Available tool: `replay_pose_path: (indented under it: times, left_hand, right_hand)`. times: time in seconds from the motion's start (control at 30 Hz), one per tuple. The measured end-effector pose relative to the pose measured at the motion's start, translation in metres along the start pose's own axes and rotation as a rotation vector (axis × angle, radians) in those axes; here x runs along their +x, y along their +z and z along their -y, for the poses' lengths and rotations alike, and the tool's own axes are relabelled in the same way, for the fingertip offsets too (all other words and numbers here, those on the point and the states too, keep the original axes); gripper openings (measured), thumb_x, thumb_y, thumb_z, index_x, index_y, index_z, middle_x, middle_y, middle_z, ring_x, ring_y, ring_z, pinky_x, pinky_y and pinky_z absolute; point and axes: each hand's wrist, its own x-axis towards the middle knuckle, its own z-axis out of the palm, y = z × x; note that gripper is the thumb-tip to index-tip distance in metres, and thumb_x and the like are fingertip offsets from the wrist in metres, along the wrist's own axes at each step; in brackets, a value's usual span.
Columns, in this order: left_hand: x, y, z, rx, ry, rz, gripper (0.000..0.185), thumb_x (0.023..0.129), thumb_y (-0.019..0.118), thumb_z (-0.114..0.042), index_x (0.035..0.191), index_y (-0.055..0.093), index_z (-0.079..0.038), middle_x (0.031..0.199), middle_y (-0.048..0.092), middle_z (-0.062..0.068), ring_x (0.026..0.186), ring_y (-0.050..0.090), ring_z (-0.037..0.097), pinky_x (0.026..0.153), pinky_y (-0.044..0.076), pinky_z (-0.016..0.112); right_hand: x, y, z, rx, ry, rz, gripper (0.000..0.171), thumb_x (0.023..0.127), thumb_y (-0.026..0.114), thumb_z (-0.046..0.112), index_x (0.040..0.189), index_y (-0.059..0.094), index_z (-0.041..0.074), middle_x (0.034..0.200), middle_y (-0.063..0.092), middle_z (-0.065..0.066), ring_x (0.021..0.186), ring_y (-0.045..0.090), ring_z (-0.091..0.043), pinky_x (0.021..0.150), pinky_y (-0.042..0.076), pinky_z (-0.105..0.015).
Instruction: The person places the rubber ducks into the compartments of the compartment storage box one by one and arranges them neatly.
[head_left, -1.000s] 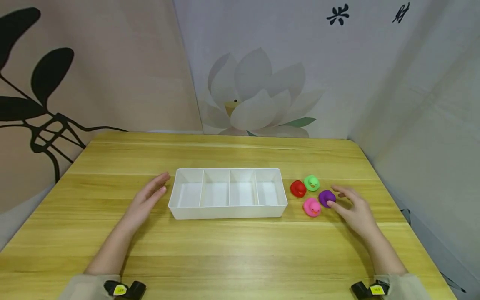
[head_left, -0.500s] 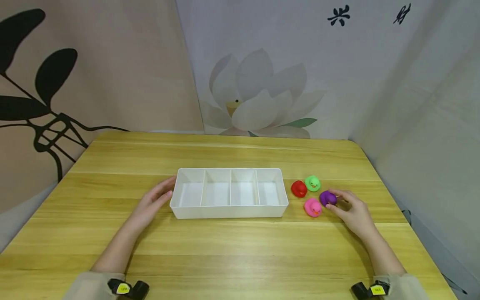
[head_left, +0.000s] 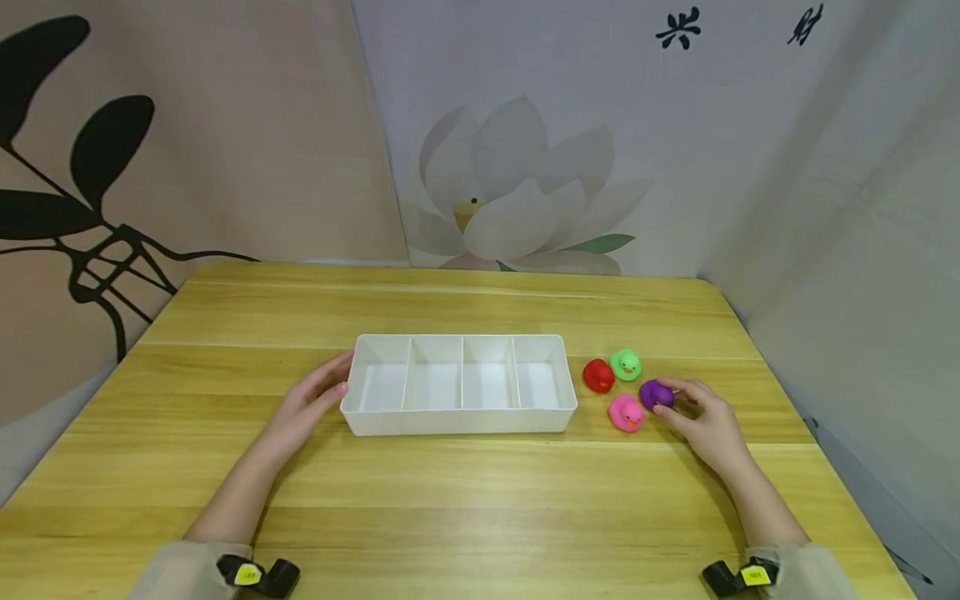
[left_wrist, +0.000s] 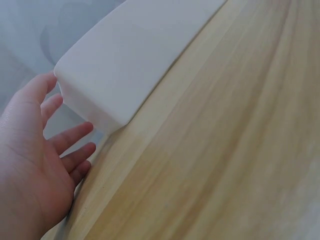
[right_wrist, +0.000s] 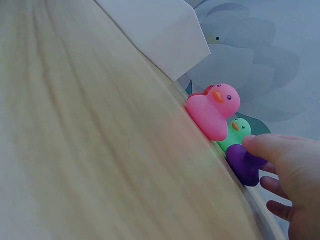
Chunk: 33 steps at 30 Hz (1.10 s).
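Resting on a wooden table (head_left: 480,500), a white tray (head_left: 459,420) with four compartments in a row is lying crosswise before the person. The left hand (head_left: 303,408) is lying at the tray's left end, its fingers (left_wrist: 70,137) straight and slightly spread, the fingertips touching or just reaching the end wall; the left wrist view is showing the thumb up at the tray's corner. The right hand (head_left: 705,421) is lying to the right of the tray, pinching a purple duck (head_left: 656,393) between thumb and forefinger, the other fingers loosely curled behind it. The purple duck is sitting on the table well apart from the tray, at the right edge of a small cluster of toy ducks. A pink duck (head_left: 625,412) is standing just beside it on the near left, a green duck (head_left: 625,364) is standing farther back, and a red duck (head_left: 597,375) is standing just left of the green one, nearest the tray. In the right wrist view the thumb is pressing against the top of the purple duck (right_wrist: 245,164), with the pink duck (right_wrist: 212,112) and green duck (right_wrist: 236,134) close alongside. A printed lotus backdrop (head_left: 517,192) is hanging behind the table.
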Motion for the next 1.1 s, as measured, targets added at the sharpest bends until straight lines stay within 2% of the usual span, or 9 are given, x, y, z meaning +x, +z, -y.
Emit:
replay_pose_path:
  times: [0.17,0.4,0.57,0.8,1.1]
  left_hand:
    - [0.0,0.0,0.001,0.004,0.002,0.001,0.046,0.095,0.046,-0.025,0.139,0.034,-0.021,0.133,0.043,0.012,0.121,0.038,0.027,0.089,0.036,0.02]
    - [0.0,0.0,-0.002,-0.013,-0.015,-0.002,0.046,0.095,0.046,-0.022,0.14,0.034,-0.02,0.134,0.042,0.013,0.121,0.037,0.027,0.089,0.036,0.019]
    - [0.0,0.0,-0.004,-0.031,-0.02,-0.005,0.046,0.095,0.047,-0.02,0.139,0.034,-0.017,0.133,0.042,0.015,0.12,0.038,0.028,0.088,0.036,0.019]
    - [0.001,0.0,0.002,-0.037,-0.015,-0.009,0.047,0.094,0.047,-0.017,0.139,0.034,-0.013,0.132,0.042,0.019,0.12,0.038,0.032,0.087,0.037,0.019]
    - [-0.001,0.001,-0.002,-0.009,-0.018,-0.01,0.046,0.095,0.047,-0.022,0.139,0.034,-0.021,0.133,0.044,0.011,0.12,0.039,0.025,0.09,0.036,0.025]
  right_hand:
    - [0.0,-0.002,0.001,-0.022,0.016,-0.011,0.036,0.077,0.072,0.015,0.111,0.062,0.01,0.1,0.06,-0.002,0.089,0.052,-0.006,0.078,0.042,-0.013]
    - [0.0,-0.005,0.006,-0.056,0.033,-0.026,0.036,0.079,0.071,0.021,0.112,0.062,0.011,0.1,0.06,-0.003,0.09,0.049,-0.017,0.077,0.039,-0.025]
    - [0.0,-0.007,0.013,-0.06,0.047,-0.031,0.036,0.079,0.07,0.02,0.112,0.062,0.009,0.101,0.059,-0.003,0.091,0.048,-0.018,0.078,0.037,-0.029]
    - [0.001,-0.01,0.024,-0.055,0.079,-0.046,0.038,0.078,0.071,0.022,0.112,0.062,0.009,0.101,0.059,-0.004,0.093,0.049,-0.021,0.076,0.038,-0.036]
    - [0.003,-0.013,0.047,-0.023,0.071,-0.061,0.038,0.076,0.073,0.022,0.111,0.062,0.011,0.103,0.058,-0.002,0.096,0.046,-0.02,0.073,0.035,-0.036]
